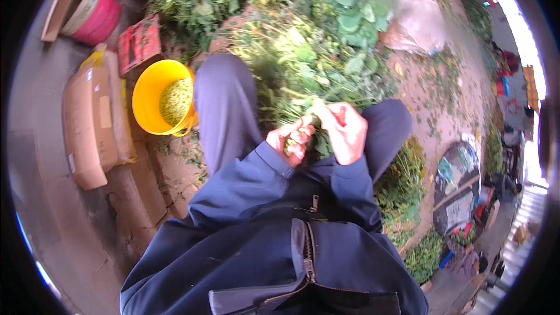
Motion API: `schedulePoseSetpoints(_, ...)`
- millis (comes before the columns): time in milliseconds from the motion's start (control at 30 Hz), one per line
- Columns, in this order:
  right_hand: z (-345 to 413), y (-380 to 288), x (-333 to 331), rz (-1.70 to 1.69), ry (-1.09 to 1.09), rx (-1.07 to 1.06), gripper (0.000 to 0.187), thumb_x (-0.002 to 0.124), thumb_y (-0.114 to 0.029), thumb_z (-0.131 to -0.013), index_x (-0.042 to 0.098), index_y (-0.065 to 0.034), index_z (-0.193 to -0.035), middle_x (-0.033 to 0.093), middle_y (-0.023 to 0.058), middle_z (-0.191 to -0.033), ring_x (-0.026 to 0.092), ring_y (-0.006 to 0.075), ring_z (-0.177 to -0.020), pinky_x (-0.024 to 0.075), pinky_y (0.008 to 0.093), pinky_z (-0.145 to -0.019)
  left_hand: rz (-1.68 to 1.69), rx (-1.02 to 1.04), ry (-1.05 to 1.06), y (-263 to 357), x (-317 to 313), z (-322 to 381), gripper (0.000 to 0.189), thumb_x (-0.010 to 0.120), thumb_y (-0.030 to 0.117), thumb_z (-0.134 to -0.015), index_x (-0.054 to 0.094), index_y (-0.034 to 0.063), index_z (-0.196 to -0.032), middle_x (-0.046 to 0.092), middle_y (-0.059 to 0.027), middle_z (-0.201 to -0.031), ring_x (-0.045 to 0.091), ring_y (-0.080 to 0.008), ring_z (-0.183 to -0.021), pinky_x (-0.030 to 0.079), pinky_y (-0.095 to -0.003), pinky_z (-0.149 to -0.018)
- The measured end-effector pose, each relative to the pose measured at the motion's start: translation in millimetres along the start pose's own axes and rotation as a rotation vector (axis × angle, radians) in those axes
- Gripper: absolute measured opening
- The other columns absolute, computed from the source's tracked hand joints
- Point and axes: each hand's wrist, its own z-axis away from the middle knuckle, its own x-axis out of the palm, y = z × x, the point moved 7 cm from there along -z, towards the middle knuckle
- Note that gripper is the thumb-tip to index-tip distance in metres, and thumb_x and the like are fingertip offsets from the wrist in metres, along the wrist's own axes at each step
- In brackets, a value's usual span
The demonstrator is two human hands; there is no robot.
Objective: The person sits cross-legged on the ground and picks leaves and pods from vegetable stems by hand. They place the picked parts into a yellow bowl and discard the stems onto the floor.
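Observation:
My left hand [291, 140] is curled between my knees around a few small green pieces, which look like pods. Close beside it, my right hand [345, 133] pinches at a pale green plant stalk [302, 94], and the fingertips of both hands nearly meet there. Glare hides the exact grip. Under and beyond the hands spreads a heap of cut leafy green plants [306, 59]. To the left of my knee stands a yellow bucket [146, 96], partly filled with small green pods or beans [177, 100].
Left of the bucket lie a cardboard box [89, 127] and a red crate [140, 43], with a pink tub [98, 17] behind. A whitish sack [415, 22] rests at the upper right. More cut plants [400, 175] lie by my right knee, near a dark bag [455, 205].

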Motion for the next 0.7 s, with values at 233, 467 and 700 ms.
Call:
schedulePoseSetpoints(233, -14.1, -12.8, -23.5, -0.035, 0.018, 0.074, 0.014, 0.073, -0.01, -0.084, 0.062, -0.0014, -0.082, 0.056, -0.0052, -0.068, 0.047, 0.0012, -0.061, 0.0376, 0.017, -0.056, -0.406, 0.735, -0.275, 141.9, 135.3, 125.8, 0.03, 0.054, 0.015, -0.091, 0.052, 0.0034, -0.119, 0.044, 0.0022, -0.07, 0.03, -0.0048, -0.043, 0.026, -0.019, -0.035)
schedulePoseSetpoints(467, -41.2, -42.8, -23.2, -0.071, -0.158, 0.08, 0.014, 0.068, -0.014, -0.087, 0.064, -0.0009, -0.083, 0.056, -0.0053, -0.069, 0.045, 0.0015, -0.061, 0.0352, 0.0191, -0.054, -1.447, 0.944, 1.01, 440.7, -72.8, 262.3, 0.063, 0.038, 0.057, -0.095, 0.054, 0.0094, -0.134, 0.053, -0.0157, -0.134, 0.043, -0.0215, -0.128, 0.039, -0.0337, -0.1)
schedulePoseSetpoints(700, -54.2, -36.1, -51.1, -0.066, -0.188, 0.085, 0.015, 0.07, -0.017, -0.084, 0.066, -0.0026, -0.081, 0.057, -0.0034, -0.064, 0.046, 0.0016, -0.055, 0.0343, 0.0189, -0.049, -1.408, 1.406, 0.634, 298.5, 82.5, 171.3, 0.041, 0.052, 0.033, -0.096, 0.061, 0.0008, -0.118, 0.066, -0.0106, -0.108, 0.064, -0.0155, -0.08, 0.046, -0.0256, -0.064)
